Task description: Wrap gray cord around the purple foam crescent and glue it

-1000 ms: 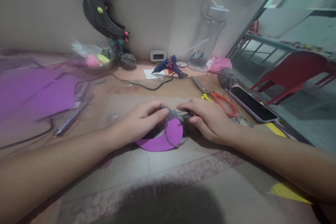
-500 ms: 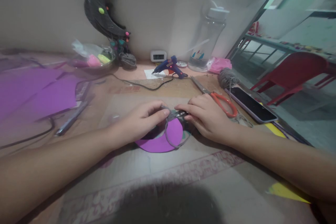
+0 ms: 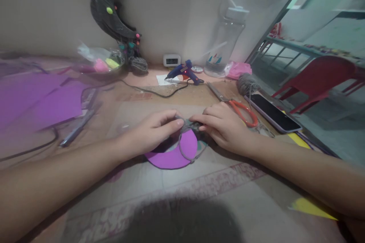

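A purple curved piece (image 3: pixel 171 159) lies under my hands at the middle of the table, with grey yarn (image 3: pixel 180 146) looped over its rounded end. My left hand (image 3: pixel 164 124) pinches the yarn at the piece's upper edge between thumb and fingers. Just to the right, my right hand (image 3: pixel 219 123) is closed around a small dark tool (image 3: pixel 195 124), whose tip touches the yarn near my left thumb. What kind of tool it is cannot be made out. The lower fingers of both hands are partly hidden.
Orange-handled scissors (image 3: pixel 247 114), a phone (image 3: pixel 273 113) and a grey yarn ball (image 3: pixel 247 84) lie at the right. Behind are a blue glue gun (image 3: pixel 182 71), a small clock (image 3: pixel 172 60) and a clear bottle (image 3: pixel 228 41). Purple sheets (image 3: pixel 57 98) and a pen (image 3: pixel 76 129) are left.
The purple piece has shifted slightly down and to the left. The dark tool in my right hand has tilted a little; both hands are almost where they were.
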Tool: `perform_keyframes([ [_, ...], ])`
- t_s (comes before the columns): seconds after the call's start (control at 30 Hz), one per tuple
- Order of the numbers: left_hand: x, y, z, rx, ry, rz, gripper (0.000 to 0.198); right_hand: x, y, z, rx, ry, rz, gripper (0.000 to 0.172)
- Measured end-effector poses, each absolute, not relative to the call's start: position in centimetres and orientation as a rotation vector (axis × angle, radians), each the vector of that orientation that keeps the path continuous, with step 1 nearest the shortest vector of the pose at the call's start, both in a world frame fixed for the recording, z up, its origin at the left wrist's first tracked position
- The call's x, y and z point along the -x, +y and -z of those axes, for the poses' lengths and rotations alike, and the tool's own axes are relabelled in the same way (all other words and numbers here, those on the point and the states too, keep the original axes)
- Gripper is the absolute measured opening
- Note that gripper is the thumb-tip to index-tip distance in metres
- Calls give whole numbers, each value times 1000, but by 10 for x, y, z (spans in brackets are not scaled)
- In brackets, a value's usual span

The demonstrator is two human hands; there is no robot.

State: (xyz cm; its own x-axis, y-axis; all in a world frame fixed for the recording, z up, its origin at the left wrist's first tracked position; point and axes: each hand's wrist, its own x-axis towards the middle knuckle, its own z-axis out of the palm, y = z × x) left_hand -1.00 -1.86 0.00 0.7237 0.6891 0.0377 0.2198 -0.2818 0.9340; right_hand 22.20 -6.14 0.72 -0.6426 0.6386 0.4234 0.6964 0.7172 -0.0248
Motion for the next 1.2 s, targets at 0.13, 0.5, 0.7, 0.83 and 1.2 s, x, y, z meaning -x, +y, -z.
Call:
perform_keyframes([
  [0.13,10,-18,1,-1833,707,-525,29,-222,-60,-7,1008,-2507,187,29],
  [0.5,10,-19,0,-1794,693,-532,27,-222,-60,-8,1057,-2421,37,37],
  [0.7,9,-18,1,-1816,697,-559,27,-222,-61,-8,1002,-2476,144,33],
  [0.83,9,-19,0,-1845,720,-580,27,-222,-62,-8,956,-2489,217,30],
  [1.2,9,-20,-1,-1822,725,-580,27,-224,-61,-7,999,-2482,190,30],
])
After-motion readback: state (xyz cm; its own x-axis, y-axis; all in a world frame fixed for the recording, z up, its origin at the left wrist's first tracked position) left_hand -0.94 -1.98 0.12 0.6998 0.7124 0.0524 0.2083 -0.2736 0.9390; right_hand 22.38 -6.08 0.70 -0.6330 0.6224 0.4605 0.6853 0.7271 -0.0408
